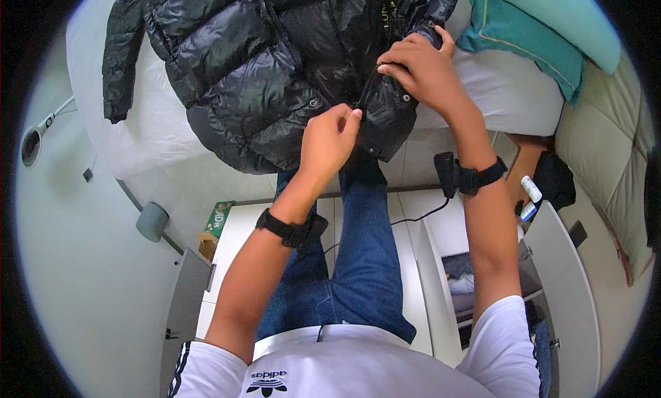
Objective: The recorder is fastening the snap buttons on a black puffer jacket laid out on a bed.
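Note:
A shiny black puffer jacket [234, 74] lies spread on a white-covered bed, its hem toward me and its front parted. My left hand [329, 140] is closed in a pinch at the lower end of the jacket's zipper [368, 88], by the hem. Higher up and to the right, my right hand [423, 71] has its fingers closed on the jacket's right-hand front edge, beside the zipper. Metal snap buttons dot both front edges. What lies exactly between the fingertips is partly hidden. Black straps with small devices circle both wrists.
Teal pillows [523, 40] rest on the bed [158, 136] at the far right. Below it stands a white cabinet with an open door [568, 288] at right. A green box [218, 219] is at left, and a thin black cable [420, 217] runs behind my legs.

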`<action>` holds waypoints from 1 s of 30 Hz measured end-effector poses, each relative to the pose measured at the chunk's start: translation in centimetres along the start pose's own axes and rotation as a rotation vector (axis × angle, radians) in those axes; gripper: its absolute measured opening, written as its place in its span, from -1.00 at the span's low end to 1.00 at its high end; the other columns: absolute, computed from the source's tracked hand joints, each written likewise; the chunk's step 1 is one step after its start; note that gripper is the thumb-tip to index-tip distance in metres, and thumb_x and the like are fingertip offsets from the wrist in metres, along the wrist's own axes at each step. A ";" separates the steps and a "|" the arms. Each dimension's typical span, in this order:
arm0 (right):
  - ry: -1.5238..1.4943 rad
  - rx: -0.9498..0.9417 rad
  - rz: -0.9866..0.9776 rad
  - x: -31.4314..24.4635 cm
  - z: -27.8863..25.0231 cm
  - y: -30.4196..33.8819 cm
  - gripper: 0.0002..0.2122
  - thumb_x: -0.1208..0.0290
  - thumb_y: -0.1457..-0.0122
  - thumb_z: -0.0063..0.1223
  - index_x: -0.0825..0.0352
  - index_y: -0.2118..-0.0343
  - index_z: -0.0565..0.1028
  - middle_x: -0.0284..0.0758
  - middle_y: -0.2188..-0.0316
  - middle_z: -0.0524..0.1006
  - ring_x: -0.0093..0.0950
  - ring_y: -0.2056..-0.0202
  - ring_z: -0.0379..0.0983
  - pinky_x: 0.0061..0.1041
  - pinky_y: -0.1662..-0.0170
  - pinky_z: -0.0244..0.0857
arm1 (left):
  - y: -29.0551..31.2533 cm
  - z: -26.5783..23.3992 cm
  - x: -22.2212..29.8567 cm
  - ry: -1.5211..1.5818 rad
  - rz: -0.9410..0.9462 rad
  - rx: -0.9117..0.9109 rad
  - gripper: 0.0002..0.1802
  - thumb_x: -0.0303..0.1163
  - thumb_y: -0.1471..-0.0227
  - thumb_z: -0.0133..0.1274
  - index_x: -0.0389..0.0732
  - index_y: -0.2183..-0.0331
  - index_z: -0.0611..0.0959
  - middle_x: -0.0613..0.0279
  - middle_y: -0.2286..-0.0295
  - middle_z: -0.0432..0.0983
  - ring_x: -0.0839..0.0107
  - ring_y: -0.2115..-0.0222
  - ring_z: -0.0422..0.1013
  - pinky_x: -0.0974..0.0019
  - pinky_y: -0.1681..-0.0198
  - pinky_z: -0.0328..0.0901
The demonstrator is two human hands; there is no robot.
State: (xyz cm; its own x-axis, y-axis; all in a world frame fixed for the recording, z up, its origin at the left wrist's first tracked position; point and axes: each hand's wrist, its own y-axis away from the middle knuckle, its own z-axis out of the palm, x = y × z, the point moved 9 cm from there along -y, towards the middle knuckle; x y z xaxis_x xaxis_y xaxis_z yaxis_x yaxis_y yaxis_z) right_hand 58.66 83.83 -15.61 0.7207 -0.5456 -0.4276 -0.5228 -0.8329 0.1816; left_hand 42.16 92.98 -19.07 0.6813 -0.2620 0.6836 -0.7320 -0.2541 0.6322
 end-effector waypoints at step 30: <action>-2.245 0.117 0.988 -10.9 10.7 12.1 -0.69 0.18 -0.40 -0.05 0.37 0.05 0.47 -0.28 0.19 0.57 -0.50 0.16 0.56 -0.54 0.05 0.44 | 5.8 -2.2 3.4 0.197 0.291 0.128 -0.77 -0.42 0.20 0.42 -0.29 0.44 0.71 0.15 0.15 0.62 0.29 0.20 0.55 0.31 0.22 0.45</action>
State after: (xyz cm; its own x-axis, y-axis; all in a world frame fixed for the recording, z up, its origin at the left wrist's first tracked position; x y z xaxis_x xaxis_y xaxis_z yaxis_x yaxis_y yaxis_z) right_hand 39.63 80.70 -18.25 -0.9266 0.3291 -0.1818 -0.3270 -0.4669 0.8216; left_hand 40.20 92.69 -12.27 0.4208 -0.1592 0.8930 -0.8795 -0.3129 0.3587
